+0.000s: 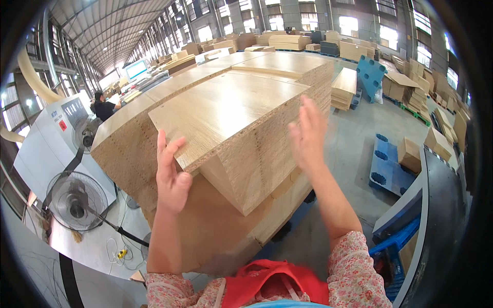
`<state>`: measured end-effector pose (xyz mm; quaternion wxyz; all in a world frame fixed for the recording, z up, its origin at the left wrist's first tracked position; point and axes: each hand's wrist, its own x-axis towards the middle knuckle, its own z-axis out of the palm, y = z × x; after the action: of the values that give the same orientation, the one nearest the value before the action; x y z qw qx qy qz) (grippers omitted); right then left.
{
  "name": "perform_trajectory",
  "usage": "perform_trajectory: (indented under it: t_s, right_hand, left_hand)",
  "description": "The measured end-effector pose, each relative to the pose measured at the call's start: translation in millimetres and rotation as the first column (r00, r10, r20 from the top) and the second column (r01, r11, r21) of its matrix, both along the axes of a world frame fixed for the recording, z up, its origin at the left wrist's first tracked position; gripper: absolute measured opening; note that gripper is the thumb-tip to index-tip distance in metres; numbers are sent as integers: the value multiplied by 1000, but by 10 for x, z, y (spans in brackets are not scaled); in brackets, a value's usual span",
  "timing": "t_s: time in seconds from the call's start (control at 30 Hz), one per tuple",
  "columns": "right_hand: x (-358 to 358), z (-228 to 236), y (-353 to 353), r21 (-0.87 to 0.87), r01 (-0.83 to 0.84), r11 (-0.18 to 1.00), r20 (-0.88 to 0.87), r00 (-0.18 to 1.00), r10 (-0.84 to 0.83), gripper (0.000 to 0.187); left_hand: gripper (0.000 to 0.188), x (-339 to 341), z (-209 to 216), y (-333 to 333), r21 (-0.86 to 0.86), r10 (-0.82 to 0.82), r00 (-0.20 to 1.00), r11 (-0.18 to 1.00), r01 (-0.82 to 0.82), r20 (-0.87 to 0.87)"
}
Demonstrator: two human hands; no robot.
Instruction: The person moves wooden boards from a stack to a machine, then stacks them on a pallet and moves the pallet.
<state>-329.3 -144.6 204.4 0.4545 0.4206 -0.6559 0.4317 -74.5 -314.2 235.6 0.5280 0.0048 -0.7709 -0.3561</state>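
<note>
A wood-grain chipboard panel [221,113] lies on top of a tall stack of panels [257,167], its near left corner sticking out past those below. By that corner is my left hand [172,179], fingers apart and thumb raised, close to the panel's left end. My right hand [309,136] is held along the panel's long right edge with its fingers stretched out and slightly blurred. Neither hand grips anything; whether the fingertips touch the edges I cannot tell. More stacked panels [120,149] stand just beyond and to the left.
A brown sheet [205,226] lies under the stack. On the left stand a pedestal fan [77,205] and a white machine [54,138]; a person in dark clothes [105,109] is behind them. Blue pallets [387,164], a carton [409,154] and a dark-topped bench [441,226] are on the right.
</note>
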Motion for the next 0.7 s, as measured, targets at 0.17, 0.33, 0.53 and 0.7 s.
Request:
perform_trajectory:
  t_s: [0.17,0.33,0.53,0.7]
  right_hand:
    - [-121,77,-248,142,-31,989,-105,993,46,36]
    - [-375,115,-467,119,-56,991,-53,997,62,34]
    - [-585,107,-590,84,-49,995,-70,996,55,34]
    - [-631,109,-634,84,-55,995,-64,996,60,35]
  left_hand:
    - [49,-415,-57,-64,-140,151,988,979,-149,4]
    - [49,-744,-93,-241,-164,222,974,960,-227,-45]
    - [51,-961,-150,-293,-82,210,977,974,-213,-39]
    - [58,-910,-19,-170,25,170,984,985,-172,58]
